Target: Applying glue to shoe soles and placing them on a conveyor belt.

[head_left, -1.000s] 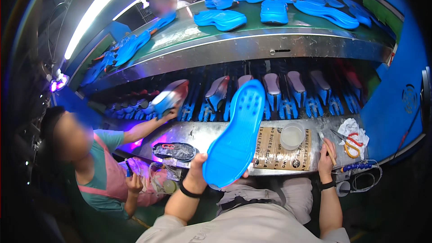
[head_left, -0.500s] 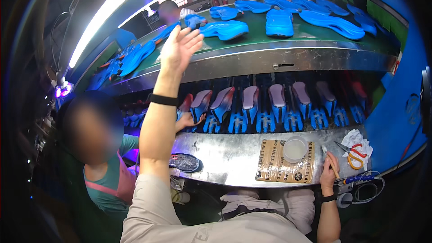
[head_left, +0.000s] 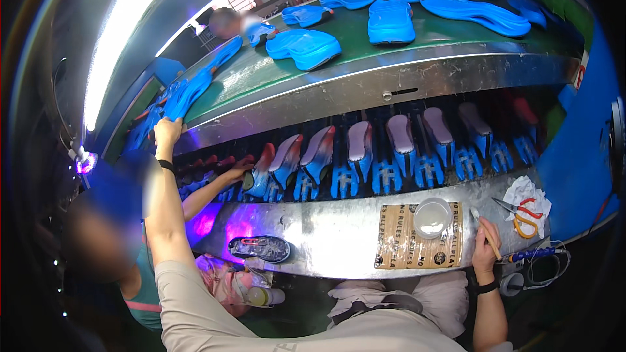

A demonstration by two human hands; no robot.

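Observation:
My left hand [head_left: 167, 132] reaches far to the left, to the edge of the green conveyor belt [head_left: 352, 52]. Its fingers are closed on the near end of a blue shoe sole [head_left: 189, 96], beside several others lying close together. Low on the right, my right hand [head_left: 484, 251] grips a thin brush [head_left: 489, 236] with a wooden handle, over the metal bench's edge. Just left of it, a clear round tub [head_left: 432, 217] with pale contents stands on a brown printed sheet [head_left: 411, 248].
Upside-down shoe uppers [head_left: 360, 140] line a lower rack behind the metal bench [head_left: 332, 234]. A dark shoe [head_left: 259, 248] lies on the bench. Scissors [head_left: 521, 212] rest by white crumpled paper [head_left: 529, 194]. A co-worker's arm [head_left: 208, 192] touches an upper at left.
My left hand has swung down and left from its raised, open pose onto the blue sole. The view has shifted. My right hand still holds the brush.

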